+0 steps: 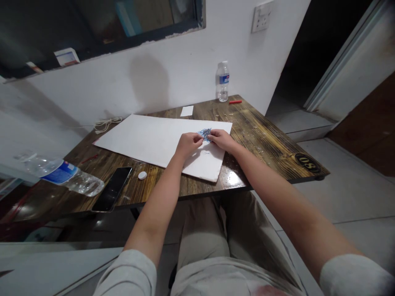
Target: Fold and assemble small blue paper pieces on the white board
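A small tangled bundle of blue and dark strands is held just over the right part of a white board. My left hand pinches its left side, thumb and fingers together. From the right, my right hand grips the other side of the bundle. The two hands are close together, with the bundle between their fingertips. A few thin dark marks or bits show on the board just below the hands; they are too small to tell.
On the wooden table are a lying bottle, a black phone, a white cap, a white cable, a paper piece, an upright bottle and a red pen-like object. A wall rises behind.
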The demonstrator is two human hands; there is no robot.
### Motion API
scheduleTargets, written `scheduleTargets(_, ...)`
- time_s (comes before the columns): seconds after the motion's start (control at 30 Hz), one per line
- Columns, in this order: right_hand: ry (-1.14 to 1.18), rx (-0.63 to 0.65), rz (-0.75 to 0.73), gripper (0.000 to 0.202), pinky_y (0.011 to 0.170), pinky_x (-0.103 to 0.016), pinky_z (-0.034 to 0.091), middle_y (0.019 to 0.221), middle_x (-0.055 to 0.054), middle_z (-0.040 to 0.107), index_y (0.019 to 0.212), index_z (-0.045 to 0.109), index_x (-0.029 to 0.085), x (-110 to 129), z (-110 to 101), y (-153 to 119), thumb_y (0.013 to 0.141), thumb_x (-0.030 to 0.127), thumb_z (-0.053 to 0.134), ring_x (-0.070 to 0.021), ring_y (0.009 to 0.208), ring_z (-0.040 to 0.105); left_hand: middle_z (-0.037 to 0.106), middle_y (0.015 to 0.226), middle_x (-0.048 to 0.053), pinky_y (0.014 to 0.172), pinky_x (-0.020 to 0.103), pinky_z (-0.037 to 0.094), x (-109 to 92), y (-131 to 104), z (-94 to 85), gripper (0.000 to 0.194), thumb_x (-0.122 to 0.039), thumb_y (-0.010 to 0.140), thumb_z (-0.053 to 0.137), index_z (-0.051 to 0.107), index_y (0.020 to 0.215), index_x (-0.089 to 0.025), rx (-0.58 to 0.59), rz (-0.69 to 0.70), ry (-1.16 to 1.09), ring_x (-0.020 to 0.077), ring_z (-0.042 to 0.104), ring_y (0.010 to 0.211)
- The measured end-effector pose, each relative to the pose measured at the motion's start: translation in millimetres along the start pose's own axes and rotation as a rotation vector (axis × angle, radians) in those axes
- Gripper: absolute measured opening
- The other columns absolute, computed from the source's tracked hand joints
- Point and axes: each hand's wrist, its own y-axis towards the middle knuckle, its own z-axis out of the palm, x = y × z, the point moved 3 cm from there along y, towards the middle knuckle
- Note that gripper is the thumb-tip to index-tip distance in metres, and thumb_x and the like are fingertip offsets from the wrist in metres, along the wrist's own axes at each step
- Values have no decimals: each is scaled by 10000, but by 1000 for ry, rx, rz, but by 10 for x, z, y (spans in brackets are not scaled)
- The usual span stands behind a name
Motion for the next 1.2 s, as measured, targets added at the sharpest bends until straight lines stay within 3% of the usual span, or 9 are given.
scheduleTargets(0.17,11,-2,13,199,576,-252,320,555,39,476,666,518,177,8,3,-2,808,314,544,-108,543,424,719,727,33,653,263,461,-20,0,-6,100,-190,776,631,728,778,-166,-12,9,33,140,628,667)
scheduleTargets(0.6,23,1,27,220,552,-245,308,547,35,478,650,510,181,29,-2,-21,809,322,568,-102,527,412,699,770,42,713,296,465,-42,-11,-4,97,-143,788,598,688,805,-174,3,184,270,159,608,715)
scheduleTargets(0.93,69,-2,59,225,548,-247,303,529,34,471,625,488,185,63,-5,-30,818,277,558,-101,519,394,681,766,33,700,290,454,-68,-15,-35,96,-161,825,559,653,811,-179,5,199,290,152,590,696)
scheduleTargets(1.2,116,-25,67,282,534,-236,298,521,47,443,618,460,191,91,-14,-47,801,346,609,-89,509,384,699,796,23,688,286,442,-74,-15,-51,97,-166,811,593,664,873,-186,17,215,325,147,602,683)
